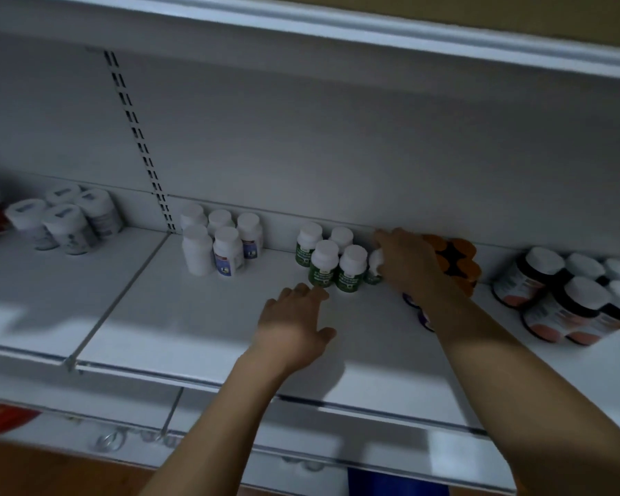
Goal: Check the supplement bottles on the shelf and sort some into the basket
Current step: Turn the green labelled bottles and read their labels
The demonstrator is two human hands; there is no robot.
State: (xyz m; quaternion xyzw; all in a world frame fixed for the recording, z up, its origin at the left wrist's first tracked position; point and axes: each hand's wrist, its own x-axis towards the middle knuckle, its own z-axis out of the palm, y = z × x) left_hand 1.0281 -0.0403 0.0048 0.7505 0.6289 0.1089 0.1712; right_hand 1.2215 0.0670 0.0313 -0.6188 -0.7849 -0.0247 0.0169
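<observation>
Green-label bottles [324,263] stand upright in a tight bunch at the far middle of the shelf [194,316], caps up, long axis vertical. The end bottle [374,270], on the right edge of that bunch, is the one in play. The right hand [408,266] comes at it from the right & above, fingers curled round cap and side, so it has hold of it. The bottle is mostly hidden, tilt unclear.

The left hand [294,323] lies nearer and lower, palm down, fingers straight & spread, holding nothing. Its tips are just by the base of the near-left green bottle; can't tell if they touch.

So the right hand is nearer the target, and the neighbour bottle touches it on the left. Prob. best lifted straight up, then pulled back toward the near edge. Orange-lid jars [459,259] sit just behind the right hand. Basket not in view.
</observation>
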